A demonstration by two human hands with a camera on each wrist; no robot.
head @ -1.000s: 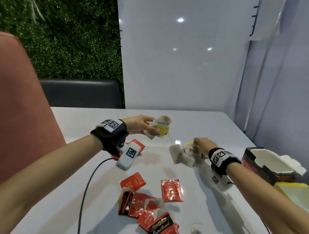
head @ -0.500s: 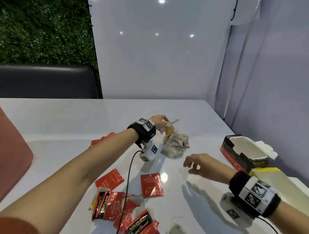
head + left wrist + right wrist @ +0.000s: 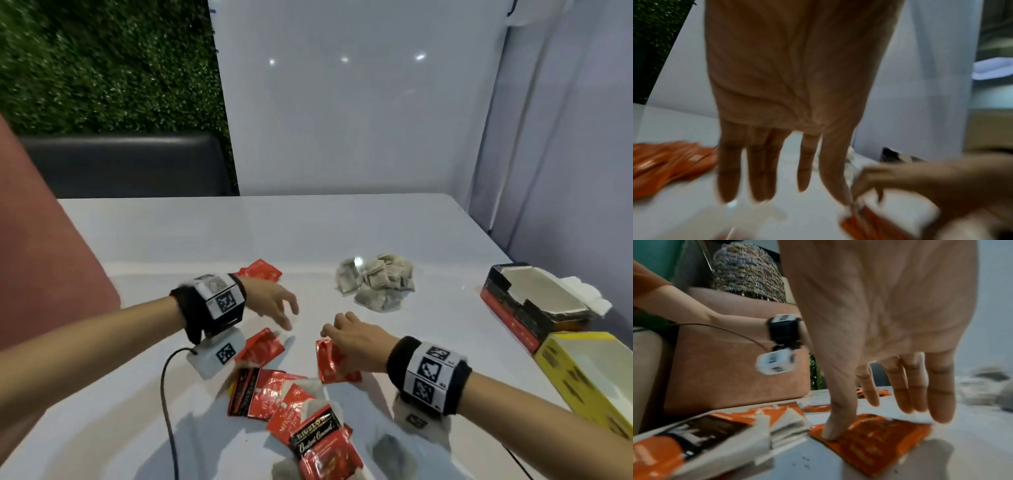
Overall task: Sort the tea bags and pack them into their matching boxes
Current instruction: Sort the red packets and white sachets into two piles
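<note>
A heap of bare grey tea bags [image 3: 376, 282] lies mid-table. Red foil sachets [image 3: 274, 394] are scattered near me, one with a black label [image 3: 322, 442]. My left hand [image 3: 284, 315] hovers with straight fingers [image 3: 760, 178] just above the table, holding nothing, beside a red sachet [image 3: 262, 346]. My right hand [image 3: 330, 329] reaches over another red sachet [image 3: 334, 363]; its thumb [image 3: 832, 426] presses on that sachet [image 3: 879, 443] while the other fingers stay straight above it. An open red-and-black box [image 3: 534, 301] and an open yellow box [image 3: 589, 373] stand at the right.
A pink chair back [image 3: 44, 257] rises at the left. A black cable [image 3: 168, 411] trails from my left wrist over the table. One more red sachet [image 3: 260, 274] lies behind my left hand. A lone grey tea bag [image 3: 387, 445] lies near the front edge.
My left hand has let go of the yellow-tagged tea bags at the grey heap and pulled back toward the red sachets. My right hand has moved onto a red sachet.
</note>
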